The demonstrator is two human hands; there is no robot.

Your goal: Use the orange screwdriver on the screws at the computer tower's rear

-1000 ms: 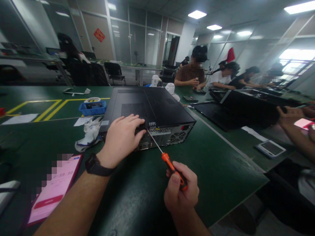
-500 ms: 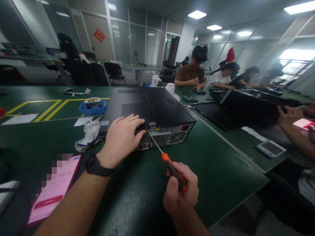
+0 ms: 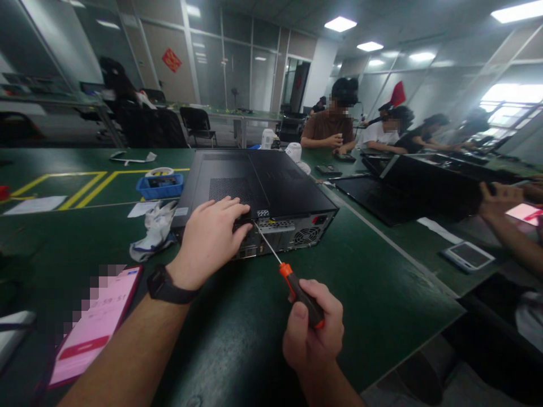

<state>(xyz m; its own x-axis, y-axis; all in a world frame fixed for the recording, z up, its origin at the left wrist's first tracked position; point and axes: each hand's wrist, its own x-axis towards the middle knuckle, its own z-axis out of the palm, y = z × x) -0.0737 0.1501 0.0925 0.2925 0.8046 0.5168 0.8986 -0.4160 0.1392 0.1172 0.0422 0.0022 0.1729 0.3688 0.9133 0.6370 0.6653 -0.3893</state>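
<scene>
A black desktop computer case (image 3: pixel 292 186) lies flat on the green table, its back panel with fan grille and ports facing me. My left hand (image 3: pixel 216 234) rests open on the case's top near the back edge, the thumb hooked down by that edge. Held in my right hand (image 3: pixel 316 328) is a screwdriver (image 3: pixel 302 294) with an orange and dark grey handle. Its thin shaft slants up to the left, and the tip meets the case's back edge beside my left thumb. Whether a screw sits under the tip is too small to tell.
Left of the case are a blue bin (image 3: pixel 159 185) of small parts, a glove (image 3: pixel 153 229) and a phone (image 3: pixel 97 328) with a pink screen. On the right lie a black panel (image 3: pixel 377 198), a small grey device (image 3: pixel 466 256) and a co-worker's hand (image 3: pixel 503 200) beside another case.
Almost nothing differs. My right hand and the screwdriver handle have shifted very slightly right, while the tip stays at the case edge and my left hand keeps its place.
</scene>
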